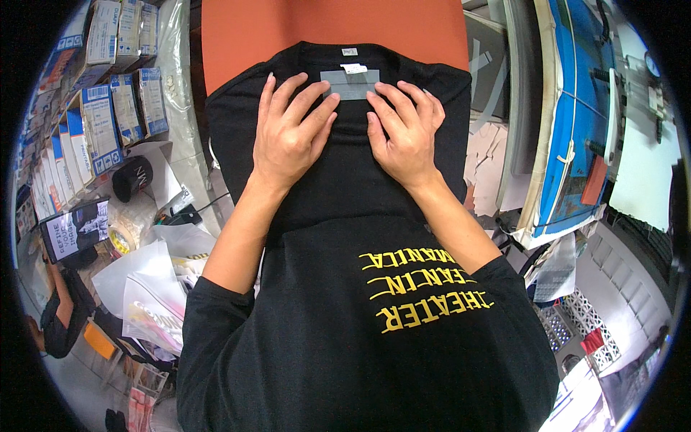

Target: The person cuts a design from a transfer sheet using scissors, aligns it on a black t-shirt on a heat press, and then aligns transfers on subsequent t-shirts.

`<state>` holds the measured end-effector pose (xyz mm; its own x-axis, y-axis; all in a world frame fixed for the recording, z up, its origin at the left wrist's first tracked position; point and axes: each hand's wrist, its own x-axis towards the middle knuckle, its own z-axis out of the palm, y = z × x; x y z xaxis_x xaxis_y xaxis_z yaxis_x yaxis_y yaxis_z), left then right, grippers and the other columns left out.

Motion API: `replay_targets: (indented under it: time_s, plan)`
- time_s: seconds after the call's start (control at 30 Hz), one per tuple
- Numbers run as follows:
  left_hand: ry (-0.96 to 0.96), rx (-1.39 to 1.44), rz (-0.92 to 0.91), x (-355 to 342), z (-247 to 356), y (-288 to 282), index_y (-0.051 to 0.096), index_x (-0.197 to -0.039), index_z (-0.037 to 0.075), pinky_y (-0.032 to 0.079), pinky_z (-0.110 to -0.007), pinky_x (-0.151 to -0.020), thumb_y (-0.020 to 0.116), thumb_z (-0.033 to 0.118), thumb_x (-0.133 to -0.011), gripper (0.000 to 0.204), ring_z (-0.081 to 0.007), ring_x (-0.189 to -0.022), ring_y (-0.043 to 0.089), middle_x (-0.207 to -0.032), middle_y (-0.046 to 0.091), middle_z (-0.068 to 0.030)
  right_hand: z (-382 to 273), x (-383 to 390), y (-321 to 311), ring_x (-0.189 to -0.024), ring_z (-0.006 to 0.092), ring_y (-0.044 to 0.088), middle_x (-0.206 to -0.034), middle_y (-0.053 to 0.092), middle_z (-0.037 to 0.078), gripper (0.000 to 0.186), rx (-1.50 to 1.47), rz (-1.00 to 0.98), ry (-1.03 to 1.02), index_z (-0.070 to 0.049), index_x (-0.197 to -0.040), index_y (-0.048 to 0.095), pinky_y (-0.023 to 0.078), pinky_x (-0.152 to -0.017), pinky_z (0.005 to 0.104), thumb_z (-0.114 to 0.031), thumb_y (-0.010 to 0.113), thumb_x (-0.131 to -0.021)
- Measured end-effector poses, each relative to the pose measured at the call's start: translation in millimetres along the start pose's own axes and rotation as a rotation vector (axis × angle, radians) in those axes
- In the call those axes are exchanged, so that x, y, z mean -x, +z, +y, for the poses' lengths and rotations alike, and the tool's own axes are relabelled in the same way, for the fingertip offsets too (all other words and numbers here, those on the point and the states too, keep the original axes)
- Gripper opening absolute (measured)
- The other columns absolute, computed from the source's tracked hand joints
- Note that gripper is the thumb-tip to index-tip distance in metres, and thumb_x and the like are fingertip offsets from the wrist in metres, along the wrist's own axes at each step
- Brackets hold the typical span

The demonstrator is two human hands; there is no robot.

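A black T-shirt (338, 194) lies spread over an orange-red board (338, 21). Just below its collar sits a grey translucent rectangle (349, 93) with lines on it, beside a small white tag (353, 68). My left hand (291, 137) rests on the shirt, fingers apart and slightly bent, their tips at the rectangle's left side. My right hand (403, 133) mirrors it on the right, fingertips touching the rectangle's edge and the fabric around it. Neither hand grips anything.
Stacked cardboard boxes (101, 129), a black cap (132, 176), a tape roll (120, 235) and translucent sheets (151, 302) crowd the left, near what looks like another person's arm (61, 302). Right are blue-sided equipment (565, 122) and a perforated panel (597, 331).
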<state>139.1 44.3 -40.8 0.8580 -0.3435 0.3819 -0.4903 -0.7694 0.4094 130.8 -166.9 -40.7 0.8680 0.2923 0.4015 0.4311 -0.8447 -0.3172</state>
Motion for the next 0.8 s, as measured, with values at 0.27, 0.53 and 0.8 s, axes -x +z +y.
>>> replay_targets:
  time_s: [0.27,0.53,0.8]
  plan:
    - [-0.003,0.031,0.016,1,0,0,0.074,-0.110,0.014,0.035,-0.056,-0.110,0.075,0.011,-0.081,0.030,-0.0296,-0.120,0.057,-0.120,0.066,-0.0041,-1,1,2,-0.121,0.0241,0.051,-0.121,0.065,0.000,0.027,-0.015,0.019,0.012,-0.012,-0.108,0.073,0.027,-0.107,0.0477,-0.020,0.071,-0.082]
    - [-0.115,0.079,0.148,-28,3,-12,0.073,-0.093,0.011,0.043,-0.047,-0.096,0.067,0.004,-0.077,0.019,-0.0286,-0.105,0.061,-0.104,0.068,-0.0073,-1,-29,-30,-0.114,0.0265,0.055,-0.113,0.065,0.008,0.020,-0.064,0.011,0.109,-0.011,-0.094,0.071,0.036,-0.101,0.0482,-0.017,0.072,-0.075]
    - [-0.337,0.098,0.343,58,-27,-67,0.071,-0.090,0.006,0.046,-0.040,-0.090,0.066,0.005,-0.084,0.008,-0.0291,-0.099,0.062,-0.096,0.068,-0.0096,178,75,-289,-0.080,0.0259,0.067,-0.094,0.065,0.016,0.016,0.642,0.887,0.456,0.001,-0.092,0.069,0.057,-0.074,0.0347,-0.014,0.074,-0.086]
